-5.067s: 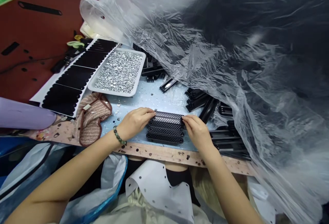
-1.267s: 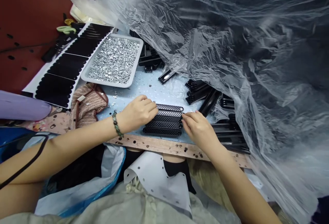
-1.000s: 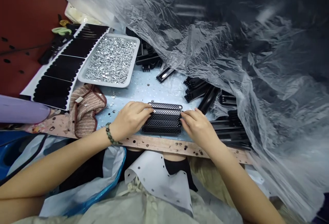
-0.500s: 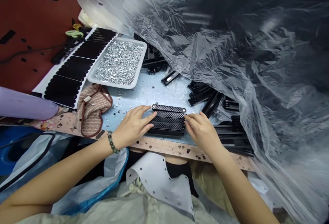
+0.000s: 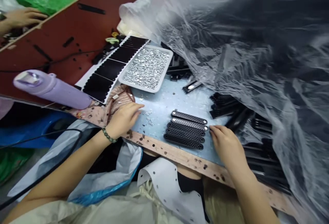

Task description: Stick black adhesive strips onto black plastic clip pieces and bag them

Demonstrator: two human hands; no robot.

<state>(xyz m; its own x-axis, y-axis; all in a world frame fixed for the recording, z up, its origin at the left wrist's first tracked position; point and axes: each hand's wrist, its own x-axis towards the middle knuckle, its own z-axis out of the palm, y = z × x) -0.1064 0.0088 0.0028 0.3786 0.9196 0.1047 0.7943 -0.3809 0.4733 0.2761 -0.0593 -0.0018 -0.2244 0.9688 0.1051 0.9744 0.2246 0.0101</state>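
Observation:
Several black textured bars [image 5: 189,121] lie side by side on the blue tabletop, with small silver washers on some ends of the upper two. Just off their right ends is my right hand [image 5: 227,143], its thumb and fingertips pinched together; whatever they hold, if anything, is too small to make out. My left hand [image 5: 123,119] is away to the left of the bars, fingers stretched and nothing visible in them. It hovers by loose silver washers [image 5: 148,116] scattered on the blue surface, and partly covers a brown striped cloth [image 5: 118,99].
A white tray [image 5: 164,82] of silver washers stands behind, beside a sheet of black stickers [image 5: 100,86]. A purple bottle [image 5: 56,88] is at left. Black parts [image 5: 226,105] lie under clear plastic sheeting [image 5: 231,62] at right. Another person's hand [image 5: 25,17] shows beyond the red partition [image 5: 84,21].
My left hand has left the bars and moved left toward the loose washers. My right hand has drawn slightly away from the bars' right ends. The view has turned left.

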